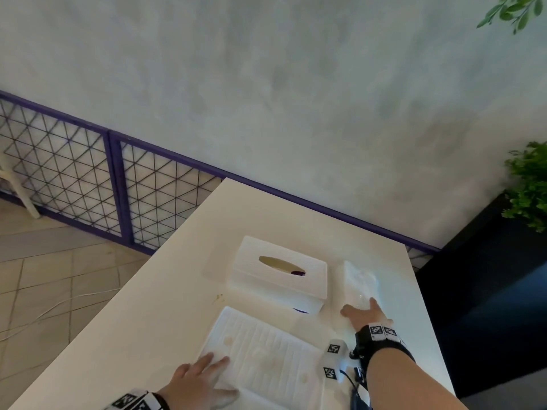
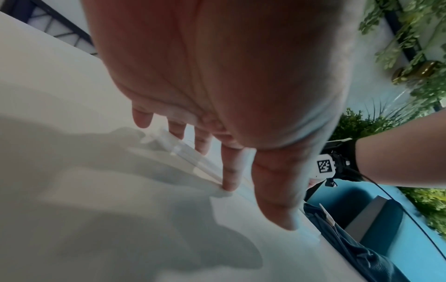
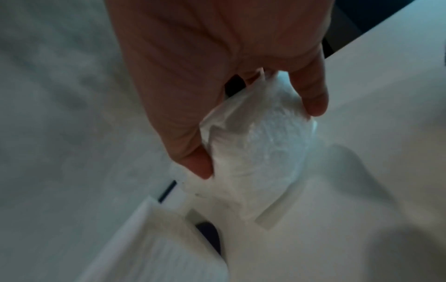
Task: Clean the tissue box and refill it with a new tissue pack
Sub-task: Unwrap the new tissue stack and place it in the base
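Observation:
A white tissue box (image 1: 281,267) with an oval slot stands mid-table, with something dark showing in the slot. To its right lies a plastic-wrapped tissue pack (image 1: 359,281). My right hand (image 1: 359,310) grips its near end, and in the right wrist view the thumb and fingers of that hand (image 3: 258,137) curl round the pack (image 3: 260,162). A white ribbed panel (image 1: 266,359) lies flat in front of the box. My left hand (image 1: 207,368) rests on its left edge with straight fingers (image 2: 229,171), holding nothing.
The white table (image 1: 165,291) has a slanting left edge above a tiled floor. A small brownish speck (image 1: 219,297) lies left of the box. A purple-framed mesh fence (image 1: 112,184) stands behind, with plants (image 1: 529,184) and a dark seat at the right.

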Motion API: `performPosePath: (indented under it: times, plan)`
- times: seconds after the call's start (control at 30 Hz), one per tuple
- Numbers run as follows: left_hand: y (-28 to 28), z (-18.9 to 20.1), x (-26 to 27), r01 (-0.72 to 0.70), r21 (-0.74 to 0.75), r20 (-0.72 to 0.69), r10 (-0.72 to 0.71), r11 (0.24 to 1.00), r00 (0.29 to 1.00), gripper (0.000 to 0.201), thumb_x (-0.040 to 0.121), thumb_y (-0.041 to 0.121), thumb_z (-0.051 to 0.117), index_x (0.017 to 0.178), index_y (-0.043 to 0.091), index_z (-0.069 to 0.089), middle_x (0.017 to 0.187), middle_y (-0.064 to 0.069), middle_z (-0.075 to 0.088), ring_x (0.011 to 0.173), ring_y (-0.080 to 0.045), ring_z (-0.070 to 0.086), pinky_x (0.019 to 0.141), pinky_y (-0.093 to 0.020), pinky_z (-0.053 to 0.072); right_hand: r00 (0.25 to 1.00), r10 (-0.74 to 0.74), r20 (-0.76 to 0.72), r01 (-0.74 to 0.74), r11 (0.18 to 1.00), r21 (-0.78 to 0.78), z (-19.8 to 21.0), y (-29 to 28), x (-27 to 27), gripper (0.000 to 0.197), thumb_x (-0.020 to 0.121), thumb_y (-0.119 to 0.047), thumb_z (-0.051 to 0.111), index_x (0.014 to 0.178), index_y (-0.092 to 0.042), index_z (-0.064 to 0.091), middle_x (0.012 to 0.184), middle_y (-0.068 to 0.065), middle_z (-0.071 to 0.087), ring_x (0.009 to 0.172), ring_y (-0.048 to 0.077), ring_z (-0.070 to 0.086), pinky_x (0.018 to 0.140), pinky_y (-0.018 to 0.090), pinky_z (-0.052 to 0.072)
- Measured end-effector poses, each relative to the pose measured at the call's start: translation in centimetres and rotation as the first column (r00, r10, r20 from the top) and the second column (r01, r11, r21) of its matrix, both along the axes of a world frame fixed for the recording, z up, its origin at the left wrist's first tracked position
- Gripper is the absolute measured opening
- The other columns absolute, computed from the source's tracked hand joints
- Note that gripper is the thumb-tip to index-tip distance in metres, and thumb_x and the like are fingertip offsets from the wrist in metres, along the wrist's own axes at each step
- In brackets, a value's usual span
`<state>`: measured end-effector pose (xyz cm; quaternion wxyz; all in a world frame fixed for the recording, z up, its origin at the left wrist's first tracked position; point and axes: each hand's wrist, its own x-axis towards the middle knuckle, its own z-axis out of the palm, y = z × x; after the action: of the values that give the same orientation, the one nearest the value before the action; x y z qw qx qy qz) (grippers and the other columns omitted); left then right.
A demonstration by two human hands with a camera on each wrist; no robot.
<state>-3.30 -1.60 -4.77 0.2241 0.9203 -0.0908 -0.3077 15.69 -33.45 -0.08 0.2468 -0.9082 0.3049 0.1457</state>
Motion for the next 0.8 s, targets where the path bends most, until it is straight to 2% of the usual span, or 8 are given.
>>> performPosePath:
  times: [0.27,0.37,0.43,0.47,0.53,0.63,0.7,0.8]
  plan:
    - [-1.9,0.6,2.5,0.269,0.117,-0.058,-0.264,0.956,0.963,0.049,0.092,0.056,0.041,0.139,0.046,0.032,0.163,0.000,-0.011,0.148,-0.030,-0.012,0.114,-0.057,0.003,0.931,-0.204,0.303,0.139,0.965,0.223,4.1,-1.7,-5.3,0.088,0.069,-0.038,0.071,0.147,-0.035,0.030,0.134,0.019,0.043,0.090,0.031,0.051,0.092,0.047,0.048]
    - [-2.0,1.9,2.4,0.192,0.045,-0.021,-0.191,0.980,0.981,0.066,0.084,0.068,0.045,0.143,0.047,0.026,0.162,0.001,-0.010,0.149,-0.027,-0.009,0.116,-0.057,0.005,0.873,-0.172,0.457,0.012,0.943,0.334,5.8,0.6,-8.0,0.088,0.061,-0.038,0.075,0.141,-0.042,0.038,0.129,0.012,0.049,0.108,0.030,0.056,0.097,0.049,0.047]
    - [-1.8,3.5,2.3,0.008,-0.198,0.082,0.009,0.980,0.997,0.089,0.073,0.081,0.047,0.147,0.049,0.009,0.160,0.013,-0.001,0.149,-0.015,0.000,0.120,-0.046,0.010,0.836,-0.155,0.526,-0.145,0.862,0.486,7.2,3.4,-10.2,0.089,0.054,-0.038,0.077,0.135,-0.047,0.044,0.126,0.003,0.051,0.118,0.025,0.054,0.102,0.047,0.045]
    - [-1.5,4.7,2.4,-0.101,-0.380,0.091,0.146,0.920,0.985,0.101,0.065,0.087,0.048,0.146,0.048,0.001,0.156,0.017,0.006,0.147,-0.008,0.006,0.120,-0.039,0.013,0.825,-0.167,0.540,-0.230,0.774,0.590,7.8,5.0,-11.1,0.089,0.050,-0.035,0.078,0.133,-0.048,0.047,0.125,-0.002,0.055,0.116,0.022,0.058,0.099,0.045,0.048]
    - [-0.3,7.2,2.7,-0.305,-0.694,-0.023,0.404,0.652,0.914,0.123,0.048,0.090,0.058,0.146,0.046,-0.002,0.153,0.013,0.021,0.142,-0.005,0.020,0.116,-0.031,0.022,0.839,-0.169,0.518,-0.378,0.504,0.777,8.7,8.4,-12.3,0.086,0.049,-0.029,0.077,0.130,-0.041,0.051,0.125,-0.001,0.063,0.106,0.021,0.067,0.085,0.041,0.055]
    - [2.4,10.6,2.8,-0.379,-0.870,-0.191,0.491,0.317,0.850,0.130,0.037,0.082,0.074,0.142,0.054,0.002,0.149,0.005,0.032,0.139,-0.013,0.032,0.109,-0.033,0.032,0.863,-0.059,0.502,-0.484,0.195,0.853,9.1,13.2,-12.8,0.082,0.059,-0.023,0.074,0.137,-0.030,0.049,0.131,0.007,0.061,0.116,0.029,0.062,0.087,0.049,0.054]
    - [4.2,12.4,2.6,-0.345,-0.925,-0.250,0.431,0.159,0.867,0.129,0.042,0.071,0.081,0.144,0.054,0.005,0.150,0.002,0.038,0.137,-0.019,0.040,0.109,-0.041,0.037,0.865,0.042,0.500,-0.502,0.072,0.862,9.3,16.1,-13.3,0.081,0.066,-0.017,0.071,0.141,-0.028,0.043,0.139,0.009,0.054,0.127,0.033,0.053,0.101,0.053,0.045]
    - [6.6,14.1,1.6,-0.320,-0.945,-0.260,0.456,0.060,0.851,0.122,0.048,0.047,0.092,0.147,0.028,0.023,0.139,-0.012,0.054,0.122,-0.028,0.057,0.091,-0.042,0.054,0.743,0.381,0.551,-0.624,0.094,0.776,9.3,19.4,-13.7,0.081,0.074,-0.015,0.069,0.145,-0.029,0.035,0.143,0.003,0.050,0.134,0.026,0.047,0.110,0.048,0.039]
